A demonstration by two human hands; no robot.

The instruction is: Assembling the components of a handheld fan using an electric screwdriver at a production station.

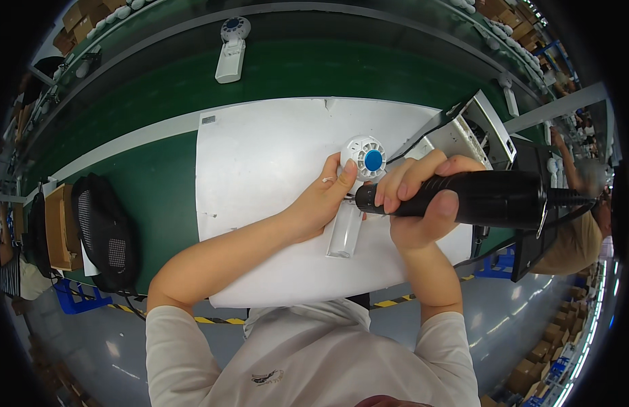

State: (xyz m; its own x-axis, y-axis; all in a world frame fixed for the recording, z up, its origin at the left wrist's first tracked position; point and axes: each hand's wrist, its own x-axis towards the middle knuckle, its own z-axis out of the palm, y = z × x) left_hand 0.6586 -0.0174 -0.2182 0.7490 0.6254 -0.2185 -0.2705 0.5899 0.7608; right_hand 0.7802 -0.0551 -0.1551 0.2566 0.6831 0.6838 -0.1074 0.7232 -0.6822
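Observation:
A white handheld fan [354, 150] with a round, vented head and a blue centre lies over the white sheet [260, 163]. My left hand [321, 200] is closed around its neck, the thumb pressed near the head. The fan's pale handle [343, 234] points toward me. In my right hand [426, 197] is a black electric screwdriver [494, 198], held sideways with the fingers wrapped round its front. Its tip points left and meets the fan's neck beside my left fingers; the exact contact spot is too small to make out.
Another white fan [230, 57] lies on the green conveyor belt [152, 81] beyond the sheet. A metal-cased device [474, 132] stands at the right, near the screwdriver's cable. Left are a black mesh-backed object [106, 230] and a cardboard box [62, 227]. A co-worker [572, 237] is at far right.

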